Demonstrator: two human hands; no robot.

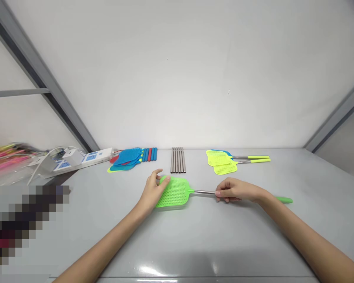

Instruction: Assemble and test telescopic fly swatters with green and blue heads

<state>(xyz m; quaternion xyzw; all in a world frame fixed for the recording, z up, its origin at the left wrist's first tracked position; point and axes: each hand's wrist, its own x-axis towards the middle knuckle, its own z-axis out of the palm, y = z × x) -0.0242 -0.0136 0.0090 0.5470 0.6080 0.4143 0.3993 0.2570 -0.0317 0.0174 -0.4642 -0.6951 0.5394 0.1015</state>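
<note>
A green fly swatter lies flat on the grey counter, its mesh head to the left and its thin metal shaft running right to a green handle whose tip shows past the right wrist. The left hand rests on the left edge of the mesh head, fingers curled over the rim and thumb on top — its grip is closed on the swatter's head. The right hand pinches the metal shaft between thumb and fingertips just right of where the shaft meets the head, so that grip too is closed on the swatter. Farther back on the counter, near the wall, lie three groups well apart from the hands: a stack of blue swatter heads with blue and red handle pieces beside it, a row of bare metal rods laid side by side, and a few yellow-green swatters with their handles pointing right. At the far left sits a white power strip with a plug in it — beyond that a blurred pile of what may be pink and yellow handles.
</note>
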